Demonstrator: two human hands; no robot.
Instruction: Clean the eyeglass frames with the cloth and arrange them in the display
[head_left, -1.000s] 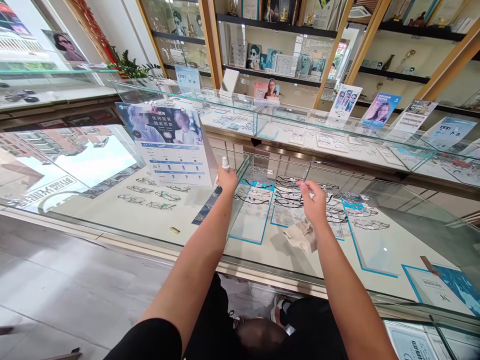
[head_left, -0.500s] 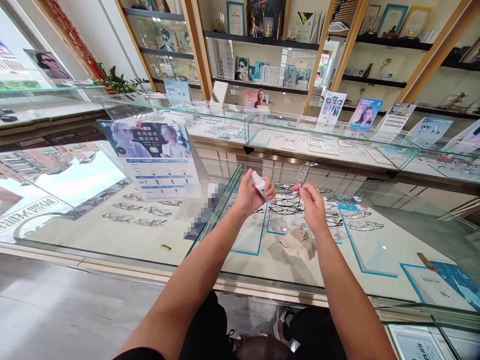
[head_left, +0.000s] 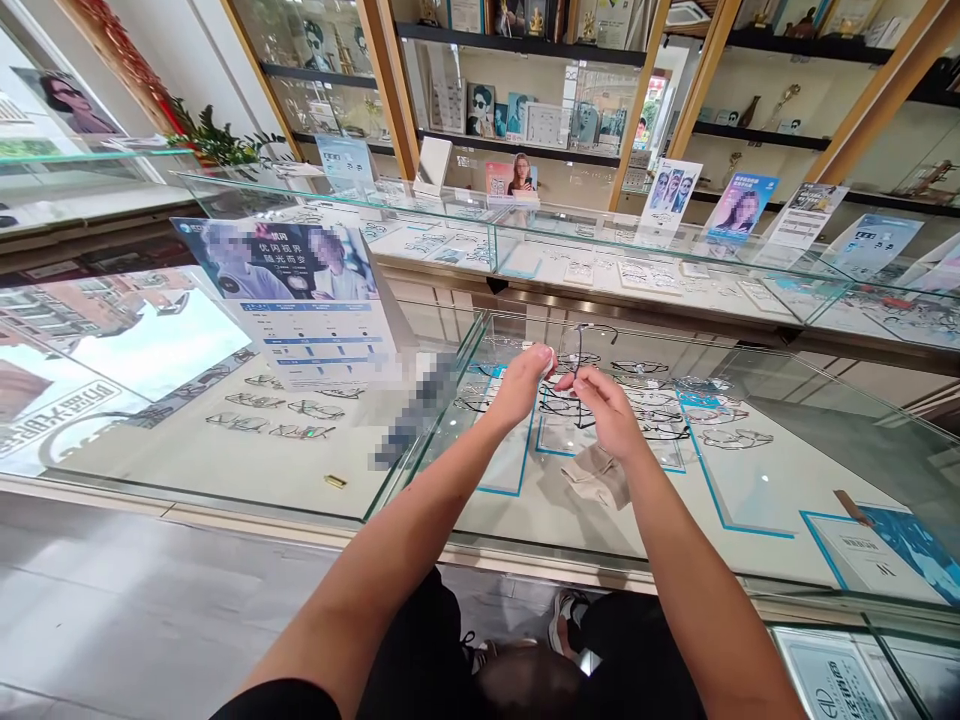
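While you look down over the glass counter [head_left: 285,470], the sign [head_left: 322,345] stands toward the left, tilted back, its top dark and its lower half white with blue printed rows. Just in front of it, several thin frames [head_left: 315,409] lie in loose rows. Closer to you and a little to the right, a small gold piece [head_left: 335,481] lies apart from them.

Next comes your left hand [head_left: 525,385], raised above the counter, its fingers curled closed around the bottle [head_left: 548,362]; only a bit of white shows past your thumb, and the rest is hidden. Just beside it, the glasses [head_left: 579,350] are up in the air, seen nearly edge-on, with one slim arm reaching off to the right at the top. Your right hand [head_left: 609,412] has them, thumb and fingers pinched together on the frame; whether your two hands touch, you cannot tell from this view.

Beyond your hands, dark frames [head_left: 640,367] lie in rows. The cloth [head_left: 598,477] lies crumpled on the counter, just left of your right forearm. Farther right you have paler frames [head_left: 739,438], then a card [head_left: 870,560] with a blue picture near the right end, a brown strip [head_left: 851,503] at its upper edge.
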